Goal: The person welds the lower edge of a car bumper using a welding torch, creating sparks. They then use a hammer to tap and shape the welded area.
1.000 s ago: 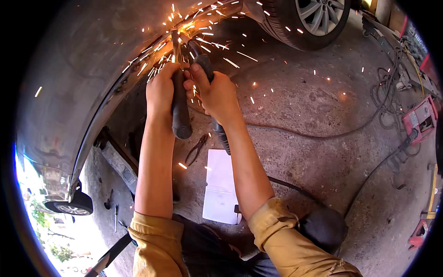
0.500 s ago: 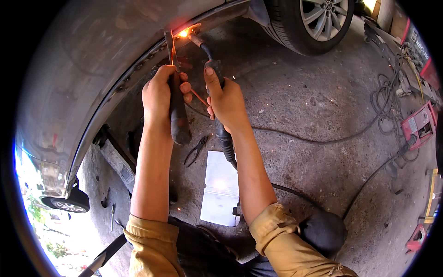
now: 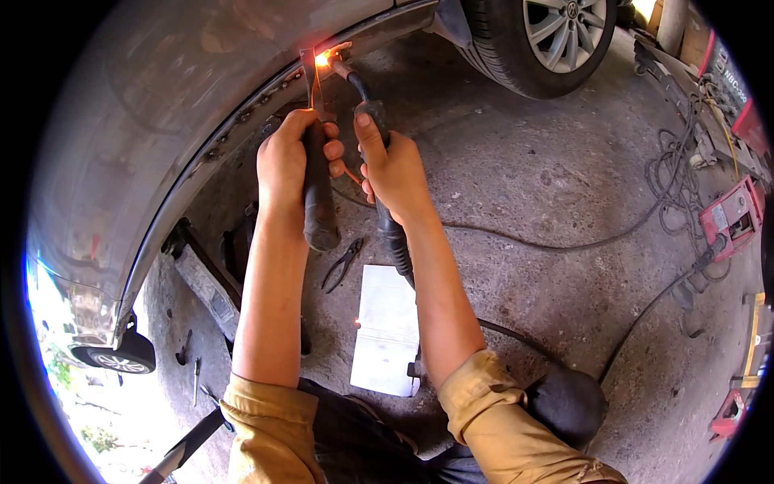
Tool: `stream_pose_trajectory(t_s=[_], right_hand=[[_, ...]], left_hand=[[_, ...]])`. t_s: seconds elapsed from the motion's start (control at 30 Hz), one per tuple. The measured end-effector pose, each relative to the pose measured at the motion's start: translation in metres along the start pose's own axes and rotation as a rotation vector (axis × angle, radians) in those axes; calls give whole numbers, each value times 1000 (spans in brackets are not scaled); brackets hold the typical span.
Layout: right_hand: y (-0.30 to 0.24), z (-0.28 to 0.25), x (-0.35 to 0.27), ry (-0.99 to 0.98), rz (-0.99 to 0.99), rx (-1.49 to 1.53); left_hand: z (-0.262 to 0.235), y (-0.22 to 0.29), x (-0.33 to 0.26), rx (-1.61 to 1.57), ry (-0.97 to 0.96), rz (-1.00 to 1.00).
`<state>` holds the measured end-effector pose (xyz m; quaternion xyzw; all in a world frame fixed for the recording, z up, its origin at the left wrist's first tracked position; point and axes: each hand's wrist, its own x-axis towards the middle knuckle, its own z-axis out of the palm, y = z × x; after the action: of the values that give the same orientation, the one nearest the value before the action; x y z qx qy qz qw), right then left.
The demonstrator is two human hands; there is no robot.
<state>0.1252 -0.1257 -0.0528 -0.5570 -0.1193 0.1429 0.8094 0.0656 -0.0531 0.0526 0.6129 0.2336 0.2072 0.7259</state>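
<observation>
My left hand [image 3: 282,157] is closed around a tool with a thick black handle [image 3: 320,202]. Its narrow metal end points up to the lower edge of the grey car body [image 3: 153,121]; glare hides whether it touches. My right hand [image 3: 395,169] grips a welding torch [image 3: 372,110], thumb on top. The torch's copper-coloured nozzle [image 3: 342,69] is at the sill seam, where a bright orange-white glow [image 3: 323,59] burns just right of the metal end. Orange light reflects off that metal. A row of rough marks runs along the seam to the left.
Pliers [image 3: 344,264] and a white sheet [image 3: 385,323] lie on the concrete floor [image 3: 532,177] below my hands. Cables [image 3: 548,247] cross the floor at right towards a red machine [image 3: 732,216]. A car wheel [image 3: 556,48] stands upper right; a dark metal beam [image 3: 205,278] lies lower left.
My left hand and the black-handled tool have shifted slightly right, closer to the glow. The torch has barely moved, and the flying sparks over the floor have mostly gone.
</observation>
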Motion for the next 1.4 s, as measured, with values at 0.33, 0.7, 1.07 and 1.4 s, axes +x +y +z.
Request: stream_pose_trajectory(t_s=[0.33,0.7,1.07,1.4], right_hand=[[1,3,5,-10,16,-9],[6,2,10,2,-34,-147],[13,2,15,6,-88,-167],[14,-1,9,74,-30,-158]], left_hand=[[5,-6,-1,21,-5,7],[10,-9,0,3,46,6],[4,-8,4,37,5,-46],[7,0,-6,17,4,9]])
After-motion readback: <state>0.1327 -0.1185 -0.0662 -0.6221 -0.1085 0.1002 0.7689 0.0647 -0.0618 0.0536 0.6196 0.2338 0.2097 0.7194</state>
